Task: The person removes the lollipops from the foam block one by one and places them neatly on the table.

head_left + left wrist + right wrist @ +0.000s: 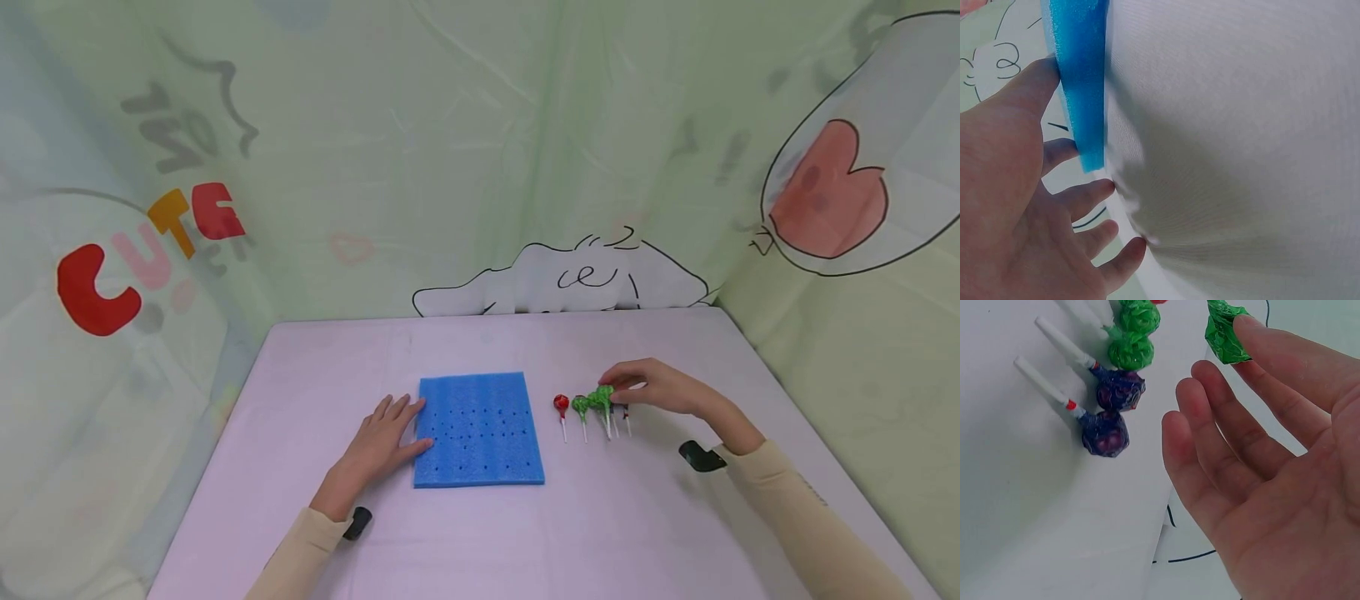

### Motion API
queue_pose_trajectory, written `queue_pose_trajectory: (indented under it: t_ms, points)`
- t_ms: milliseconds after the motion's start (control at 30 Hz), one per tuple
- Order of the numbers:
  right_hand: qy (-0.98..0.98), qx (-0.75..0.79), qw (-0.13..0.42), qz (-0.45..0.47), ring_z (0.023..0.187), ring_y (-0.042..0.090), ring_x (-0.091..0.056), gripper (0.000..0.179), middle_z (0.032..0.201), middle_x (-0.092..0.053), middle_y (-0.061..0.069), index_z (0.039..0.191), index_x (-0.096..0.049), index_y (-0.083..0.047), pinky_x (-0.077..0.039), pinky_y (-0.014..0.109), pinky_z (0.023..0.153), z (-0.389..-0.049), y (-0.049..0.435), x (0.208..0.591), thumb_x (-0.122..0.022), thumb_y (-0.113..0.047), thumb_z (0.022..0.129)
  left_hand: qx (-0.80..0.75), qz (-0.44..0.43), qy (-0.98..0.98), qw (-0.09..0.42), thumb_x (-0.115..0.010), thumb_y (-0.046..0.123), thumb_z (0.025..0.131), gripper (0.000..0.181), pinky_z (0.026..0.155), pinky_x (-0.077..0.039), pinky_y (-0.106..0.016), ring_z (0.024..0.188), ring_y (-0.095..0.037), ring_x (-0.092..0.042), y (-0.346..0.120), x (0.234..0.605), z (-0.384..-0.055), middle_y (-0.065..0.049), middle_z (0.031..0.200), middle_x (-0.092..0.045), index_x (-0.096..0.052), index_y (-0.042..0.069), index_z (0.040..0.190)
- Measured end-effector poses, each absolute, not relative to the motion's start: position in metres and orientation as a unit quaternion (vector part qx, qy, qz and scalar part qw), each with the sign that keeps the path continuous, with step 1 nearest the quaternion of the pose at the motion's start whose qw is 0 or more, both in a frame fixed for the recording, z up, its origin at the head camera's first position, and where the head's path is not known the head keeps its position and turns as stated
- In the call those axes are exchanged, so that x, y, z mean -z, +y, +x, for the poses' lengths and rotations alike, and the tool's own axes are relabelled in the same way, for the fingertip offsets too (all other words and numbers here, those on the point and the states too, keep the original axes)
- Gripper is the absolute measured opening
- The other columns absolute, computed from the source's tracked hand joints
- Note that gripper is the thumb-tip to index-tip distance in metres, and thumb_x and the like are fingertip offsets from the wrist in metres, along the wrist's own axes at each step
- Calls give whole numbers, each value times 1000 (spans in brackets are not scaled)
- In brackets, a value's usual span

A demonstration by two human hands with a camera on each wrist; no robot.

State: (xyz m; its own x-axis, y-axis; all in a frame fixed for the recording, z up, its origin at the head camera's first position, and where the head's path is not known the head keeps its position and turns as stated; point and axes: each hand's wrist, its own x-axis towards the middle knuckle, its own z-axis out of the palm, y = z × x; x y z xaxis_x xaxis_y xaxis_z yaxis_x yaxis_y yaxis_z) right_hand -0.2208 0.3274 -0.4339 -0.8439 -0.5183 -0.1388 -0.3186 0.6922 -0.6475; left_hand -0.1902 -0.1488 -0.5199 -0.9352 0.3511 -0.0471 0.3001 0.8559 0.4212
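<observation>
In the head view my left hand [384,440] rests beside a blue foam board [480,429] with small holes, fingers spread, thumb and forefinger touching its left edge. The left wrist view shows the other fingertips of that hand [1041,200] on the tablecloth, just off the foam's corner. My right hand [660,387] pinches a green-wrapped lollipop [1225,334] between thumb and forefinger, above the row of lollipops; its other fingers are loosely bent. Below it lie green lollipops [1132,351] and dark purple lollipops [1107,434] with white sticks. A red lollipop [561,403] lies at the row's left end.
A pale cloth covers the table [465,546]. Printed curtains [465,167] hang behind it and at both sides. Each wrist carries a small dark camera, such as the right camera [701,456].
</observation>
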Motion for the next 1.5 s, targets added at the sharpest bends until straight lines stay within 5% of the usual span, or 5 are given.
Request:
queue_pose_trajectory:
  t_ms: [767, 1500]
  points:
    - [908, 317, 197, -192, 110, 29, -64, 31, 121, -69, 15, 124, -64, 1, -55, 23, 84, -229, 369, 441, -65, -15, 97, -210, 168, 961, 62, -62, 56, 94, 77, 118, -23, -69, 153, -45, -19, -148, 519, -190, -17, 163, -34, -38, 19, 156]
    - [932, 250, 193, -178, 103, 33, -67, 25, 111, -72, 17, 115, -68, 3, -57, 46, 86, -243, 383, 465, -68, -11, 94, -206, 179, 961, 51, -62, 55, 94, 76, 117, -26, -68, 152, -46, -22, -147, 521, -190, -17, 162, -35, -39, 18, 156]
